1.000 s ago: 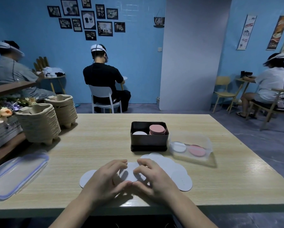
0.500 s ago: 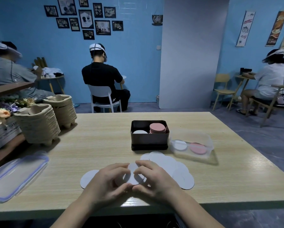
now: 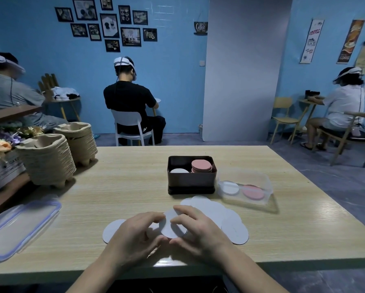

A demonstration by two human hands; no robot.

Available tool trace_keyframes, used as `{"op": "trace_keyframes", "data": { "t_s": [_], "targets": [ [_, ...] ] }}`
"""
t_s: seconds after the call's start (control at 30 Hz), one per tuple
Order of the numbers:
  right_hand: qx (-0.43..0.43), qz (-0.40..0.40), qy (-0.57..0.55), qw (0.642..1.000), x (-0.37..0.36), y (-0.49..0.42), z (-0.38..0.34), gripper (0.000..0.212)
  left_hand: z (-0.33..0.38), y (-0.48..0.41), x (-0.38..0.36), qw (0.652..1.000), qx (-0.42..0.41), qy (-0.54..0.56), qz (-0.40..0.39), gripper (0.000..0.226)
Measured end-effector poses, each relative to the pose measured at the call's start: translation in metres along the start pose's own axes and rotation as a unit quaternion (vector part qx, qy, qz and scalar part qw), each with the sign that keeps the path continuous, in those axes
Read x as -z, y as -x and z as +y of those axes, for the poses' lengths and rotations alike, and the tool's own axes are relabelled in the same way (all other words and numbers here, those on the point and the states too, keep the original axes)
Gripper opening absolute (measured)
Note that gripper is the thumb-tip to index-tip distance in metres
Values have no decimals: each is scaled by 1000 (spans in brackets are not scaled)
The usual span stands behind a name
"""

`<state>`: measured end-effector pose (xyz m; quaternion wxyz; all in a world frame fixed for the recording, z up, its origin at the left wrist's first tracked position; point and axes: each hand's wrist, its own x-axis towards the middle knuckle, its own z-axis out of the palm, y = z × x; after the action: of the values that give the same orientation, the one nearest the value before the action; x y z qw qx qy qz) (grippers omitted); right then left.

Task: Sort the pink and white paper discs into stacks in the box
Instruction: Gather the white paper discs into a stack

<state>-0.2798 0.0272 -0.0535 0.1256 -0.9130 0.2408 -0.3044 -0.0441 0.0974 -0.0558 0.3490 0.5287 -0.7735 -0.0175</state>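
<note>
A dark box (image 3: 191,182) stands mid-table with a tall pink disc stack (image 3: 201,165) on its right side and a lower white disc stack (image 3: 179,171) on its left. Several white discs (image 3: 226,218) lie spread on the table in front of it. My left hand (image 3: 135,231) and my right hand (image 3: 196,226) meet over the spread, and between their curled fingers and thumbs they hold a small gathered white disc stack (image 3: 171,226), tilted slightly up off the table.
A clear plastic tub (image 3: 246,188) right of the box holds one white and one pink disc. A clear lid (image 3: 18,225) lies at the left edge. Stacked pulp trays (image 3: 48,159) stand at far left. People sit at other tables behind.
Both hands have drawn the white discs together and lifted the gathered stack a little off the table; the loose spread to the right has not moved.
</note>
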Motion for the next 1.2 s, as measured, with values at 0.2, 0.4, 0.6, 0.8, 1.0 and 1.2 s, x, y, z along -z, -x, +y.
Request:
{"op": "trace_keyframes", "data": {
  "t_s": [0.2, 0.4, 0.6, 0.8, 1.0, 1.2],
  "targets": [
    [-24, -35, -4, 999, 0, 0, -1, 29, -2, -1, -4, 999, -5, -28, 19, 32],
    [-45, -62, 4, 997, 3, -1, -5, 31, -1, -2, -5, 999, -5, -29, 14, 34],
    [-62, -61, 11, 996, 7, -2, -10, 42, 2, -1, 3, 999, 7, -49, 0, 43],
    [-87, -38, 23, 995, 6, -4, -10, 46, -4, 9, 19, 995, 47, -73, -48, 66],
    [-101, -30, 30, 994, 6, -3, -10, 49, 4, -3, 12, 993, 80, -67, -54, 59],
    [-111, -27, 24, 993, 9, -4, -11, 47, 2, -4, 10, 992, 122, -4, -24, 56]
  ]
}}
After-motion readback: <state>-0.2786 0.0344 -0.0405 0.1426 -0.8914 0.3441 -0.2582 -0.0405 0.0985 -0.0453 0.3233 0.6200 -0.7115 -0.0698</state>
